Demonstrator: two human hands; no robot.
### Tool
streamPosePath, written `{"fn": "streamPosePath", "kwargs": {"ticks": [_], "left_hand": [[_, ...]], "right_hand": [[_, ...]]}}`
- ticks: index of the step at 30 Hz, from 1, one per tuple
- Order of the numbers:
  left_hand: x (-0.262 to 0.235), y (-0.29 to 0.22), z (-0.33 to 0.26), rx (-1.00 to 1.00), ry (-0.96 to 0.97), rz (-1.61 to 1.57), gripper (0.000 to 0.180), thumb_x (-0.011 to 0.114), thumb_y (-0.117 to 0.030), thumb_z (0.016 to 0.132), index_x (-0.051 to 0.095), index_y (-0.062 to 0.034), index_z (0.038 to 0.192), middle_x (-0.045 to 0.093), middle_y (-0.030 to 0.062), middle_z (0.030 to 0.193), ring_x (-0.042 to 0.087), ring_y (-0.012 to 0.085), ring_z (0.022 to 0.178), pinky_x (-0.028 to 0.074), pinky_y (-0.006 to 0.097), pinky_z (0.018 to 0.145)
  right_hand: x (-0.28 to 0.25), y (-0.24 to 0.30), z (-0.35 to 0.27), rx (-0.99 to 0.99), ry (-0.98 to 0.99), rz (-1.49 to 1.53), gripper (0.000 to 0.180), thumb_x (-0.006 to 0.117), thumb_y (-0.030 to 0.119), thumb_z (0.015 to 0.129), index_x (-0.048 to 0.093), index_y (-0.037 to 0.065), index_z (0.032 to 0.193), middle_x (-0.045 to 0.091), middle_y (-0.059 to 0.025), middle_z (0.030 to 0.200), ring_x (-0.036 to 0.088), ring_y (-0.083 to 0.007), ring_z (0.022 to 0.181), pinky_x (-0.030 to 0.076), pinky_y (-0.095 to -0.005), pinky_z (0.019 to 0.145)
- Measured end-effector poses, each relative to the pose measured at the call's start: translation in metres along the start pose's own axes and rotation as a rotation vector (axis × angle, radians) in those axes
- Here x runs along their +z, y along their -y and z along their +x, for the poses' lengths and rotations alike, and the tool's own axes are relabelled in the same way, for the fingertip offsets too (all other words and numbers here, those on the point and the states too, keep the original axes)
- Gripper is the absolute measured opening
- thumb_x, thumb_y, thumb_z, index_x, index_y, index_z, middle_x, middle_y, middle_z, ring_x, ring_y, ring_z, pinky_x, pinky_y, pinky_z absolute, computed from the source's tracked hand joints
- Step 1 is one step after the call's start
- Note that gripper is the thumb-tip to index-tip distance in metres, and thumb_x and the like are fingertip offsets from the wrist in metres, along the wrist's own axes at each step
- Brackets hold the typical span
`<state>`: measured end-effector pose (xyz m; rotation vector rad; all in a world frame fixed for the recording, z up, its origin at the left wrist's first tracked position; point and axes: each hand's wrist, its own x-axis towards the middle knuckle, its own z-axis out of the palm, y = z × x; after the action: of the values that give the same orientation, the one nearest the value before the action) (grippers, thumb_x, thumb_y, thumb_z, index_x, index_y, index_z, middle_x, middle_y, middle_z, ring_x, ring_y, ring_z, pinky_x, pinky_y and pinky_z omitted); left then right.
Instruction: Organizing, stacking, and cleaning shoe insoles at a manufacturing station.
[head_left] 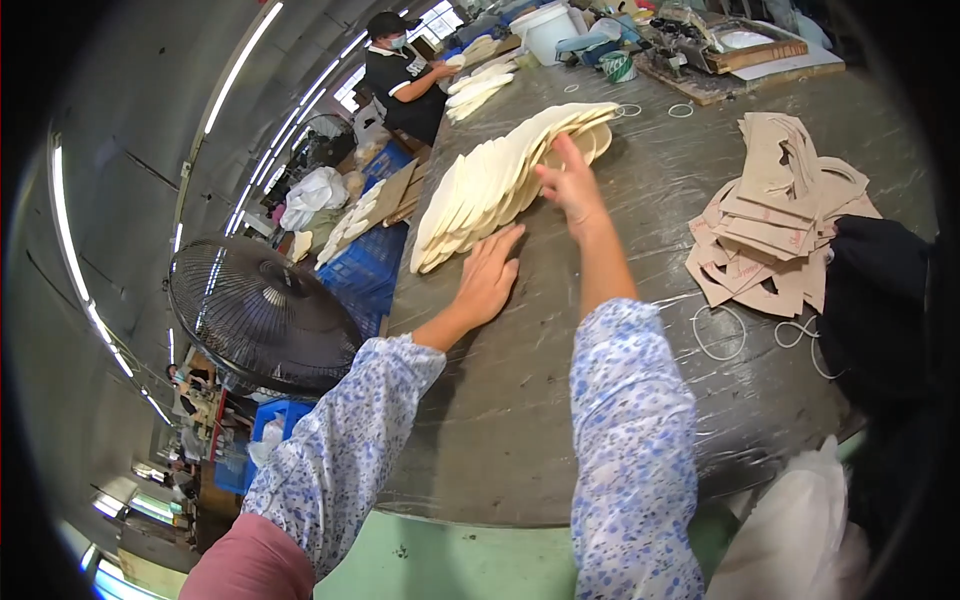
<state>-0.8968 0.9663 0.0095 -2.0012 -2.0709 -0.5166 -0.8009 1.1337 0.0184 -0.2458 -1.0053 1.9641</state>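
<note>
A fanned-out stack of cream, insole-shaped pieces [500, 180] lies across the table top, its pieces overlapping in a long row. My left hand [487, 275] rests flat beside the near edge of the stack, fingers stretched out and holding nothing. At the right side of the stack is my right hand [572, 188]. Its index finger points forward along the pieces and its thumb stands apart. I cannot tell how firmly it touches them, but no piece shows in its grip.
Brown cardboard cut-outs [765, 225] are piled at the right, near dark cloth [885, 300]. Elastic loops [718, 333] lie on the table [480, 430]. A black fan [265, 310] stands left. Farther off are a white bucket [548, 35] and a person [405, 75] handling similar pieces.
</note>
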Motion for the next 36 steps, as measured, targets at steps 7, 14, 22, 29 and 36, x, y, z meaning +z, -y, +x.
{"fn": "streamPosePath", "kwargs": {"ticks": [7, 14, 22, 29, 36], "left_hand": [[0.027, -0.015, 0.061, -0.062, 0.065, 0.147, 0.038, 0.048, -0.013, 0.086, 0.046, -0.0036, 0.123, 0.048, 0.0165, 0.119, 0.045, 0.0368, 0.109, 0.038, 0.046, 0.089], [0.029, -0.008, 0.067, -0.056, -0.054, 0.129, 0.045, 0.048, -0.005, 0.080, 0.043, -0.0041, 0.125, 0.045, 0.0159, 0.132, 0.042, 0.0363, 0.117, 0.035, 0.047, 0.094], [0.027, -0.014, 0.062, -0.022, -0.142, 0.214, 0.053, 0.050, 0.000, 0.076, 0.041, -0.0064, 0.127, 0.041, 0.0130, 0.138, 0.040, 0.0320, 0.120, 0.033, 0.045, 0.098], [0.024, -0.012, 0.057, -0.059, -0.125, 0.076, 0.053, 0.047, 0.000, 0.078, 0.040, -0.0062, 0.129, 0.037, 0.0132, 0.143, 0.036, 0.0326, 0.125, 0.031, 0.044, 0.101], [0.023, -0.011, 0.059, -0.089, -0.107, 0.075, 0.052, 0.047, -0.003, 0.078, 0.039, -0.0060, 0.130, 0.036, 0.0122, 0.144, 0.036, 0.0309, 0.126, 0.029, 0.043, 0.102]], "right_hand": [[0.012, -0.036, 0.008, -0.142, -0.197, -0.142, 0.070, 0.049, -0.005, 0.072, 0.035, 0.002, 0.141, 0.027, -0.0149, 0.149, 0.059, -0.0240, 0.100, 0.046, -0.0317, 0.093], [0.010, -0.012, -0.013, -0.096, -0.311, -0.394, 0.050, 0.054, 0.007, 0.078, 0.051, 0.001, 0.127, 0.045, -0.0193, 0.134, 0.046, -0.0333, 0.122, 0.035, -0.0358, 0.103], [-0.048, 0.015, 0.004, -0.313, -0.618, -0.908, 0.030, 0.058, 0.001, 0.076, 0.057, -0.001, 0.106, 0.052, -0.0207, 0.109, 0.054, -0.0379, 0.102, 0.045, -0.0429, 0.088], [-0.064, 0.017, 0.018, -0.382, -0.468, -1.107, 0.054, 0.057, -0.002, 0.075, 0.056, 0.021, 0.123, 0.048, -0.0088, 0.127, 0.049, -0.0323, 0.114, 0.043, -0.0412, 0.096], [-0.062, 0.020, 0.022, -0.265, -0.413, -1.305, 0.057, 0.059, -0.002, 0.074, 0.057, 0.025, 0.124, 0.042, -0.0073, 0.133, 0.048, -0.0318, 0.116, 0.043, -0.0417, 0.096]]}}
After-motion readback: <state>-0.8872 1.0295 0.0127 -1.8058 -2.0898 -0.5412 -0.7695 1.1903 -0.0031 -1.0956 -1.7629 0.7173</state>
